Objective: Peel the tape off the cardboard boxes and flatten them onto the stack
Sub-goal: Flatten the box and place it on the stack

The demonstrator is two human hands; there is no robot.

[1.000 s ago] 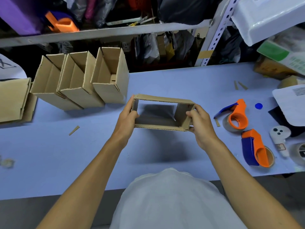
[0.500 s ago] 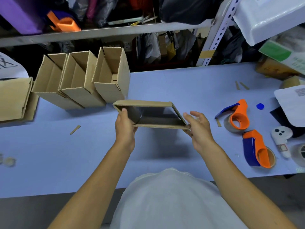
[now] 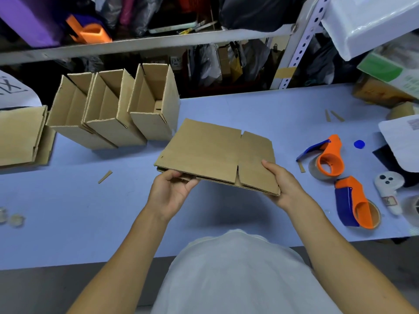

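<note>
Above the counter (image 3: 226,105), one flattened box (image 3: 215,152) is gripped by both hands, left (image 3: 169,193) and right (image 3: 283,184); three open boxes (image 3: 113,109) and two tape dispensers (image 3: 328,159) are set there.

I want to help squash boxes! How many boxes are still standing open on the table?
3. They stand in a row at the table's back left: the left open box, the middle open box and the right open box. More may be hidden out of view.

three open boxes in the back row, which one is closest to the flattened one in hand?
The rightmost open box. Its right wall stands just beyond the far-left corner of the flattened box held in the left hand and right hand; the other two stand farther left.
</note>
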